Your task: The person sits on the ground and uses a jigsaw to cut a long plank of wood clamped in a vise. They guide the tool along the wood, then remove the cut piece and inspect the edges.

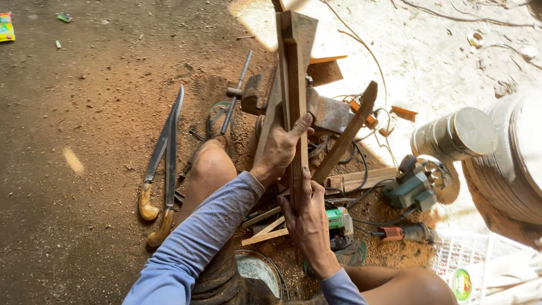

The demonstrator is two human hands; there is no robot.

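Both hands grip the upright wooden frame piece [294,85], left hand [280,148] above, right hand [307,217] below, seemingly aligning it beside the bench vise [327,113].

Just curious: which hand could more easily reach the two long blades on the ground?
Probably the left hand: the blades lie on its side, while the right hand grips the wooden piece farther away.
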